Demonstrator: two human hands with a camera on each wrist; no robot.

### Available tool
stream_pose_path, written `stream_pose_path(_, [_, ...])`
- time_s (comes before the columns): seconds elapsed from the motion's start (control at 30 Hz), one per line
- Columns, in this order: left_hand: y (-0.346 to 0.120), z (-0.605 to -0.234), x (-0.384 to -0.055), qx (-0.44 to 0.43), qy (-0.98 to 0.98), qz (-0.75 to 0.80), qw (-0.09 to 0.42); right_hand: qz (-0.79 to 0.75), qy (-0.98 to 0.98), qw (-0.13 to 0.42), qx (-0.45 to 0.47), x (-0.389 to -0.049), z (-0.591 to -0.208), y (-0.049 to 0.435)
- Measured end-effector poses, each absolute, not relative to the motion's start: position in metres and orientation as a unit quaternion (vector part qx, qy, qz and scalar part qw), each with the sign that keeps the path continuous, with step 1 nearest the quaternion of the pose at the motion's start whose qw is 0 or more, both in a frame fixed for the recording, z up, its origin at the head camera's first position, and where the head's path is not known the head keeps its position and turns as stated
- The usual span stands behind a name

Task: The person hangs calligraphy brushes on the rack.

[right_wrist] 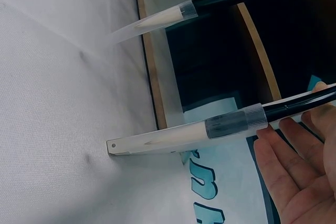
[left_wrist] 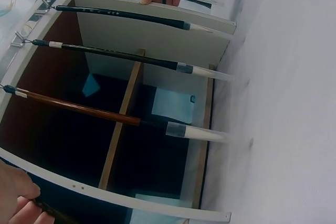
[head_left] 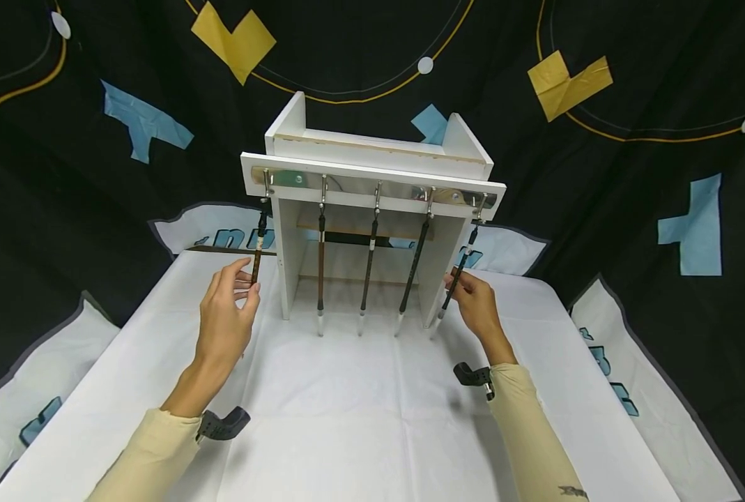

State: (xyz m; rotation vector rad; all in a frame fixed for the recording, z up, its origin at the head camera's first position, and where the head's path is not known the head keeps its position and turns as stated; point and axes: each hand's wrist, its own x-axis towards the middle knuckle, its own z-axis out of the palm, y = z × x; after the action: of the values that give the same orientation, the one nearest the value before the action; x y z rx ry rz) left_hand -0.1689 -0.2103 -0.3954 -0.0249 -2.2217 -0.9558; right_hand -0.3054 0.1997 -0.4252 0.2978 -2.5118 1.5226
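Several capped brushes hang from hooks along a white wooden stand. My left hand (head_left: 223, 321) is at the outer left side and pinches the low part of the leftmost brush (head_left: 260, 240) between thumb and fingers. That brush leans slightly, and its lower end is hidden by the hand. At the other end my right hand (head_left: 480, 307) holds the rightmost black brush (head_left: 467, 252), with a fingertip showing behind its handle. Its clear cap (right_wrist: 231, 124) points down toward the cloth. Between the hands hang a brown brush (head_left: 320, 258) and two dark ones.
The white stand (head_left: 372, 188) has open compartments and a metal hook strip (head_left: 353, 185) along its front edge. White cloth (head_left: 322, 432) covers the table. Behind is a black curtain (head_left: 372, 42) with yellow and blue tape marks.
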Motion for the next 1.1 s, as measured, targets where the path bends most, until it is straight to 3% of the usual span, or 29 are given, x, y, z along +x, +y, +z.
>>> stream_pose_path(0.47, [-0.206,-0.402,-0.194,-0.004,-0.871,-0.388,0.302,0.514,-0.846,0.092,0.113,-0.303,-0.423,0.200])
stream_pose_path(1.1, [-0.210,-0.415,-0.199,0.015,-0.886,-0.358,0.293,0.505,-0.852,0.079,0.112,-0.301,-0.431,0.206])
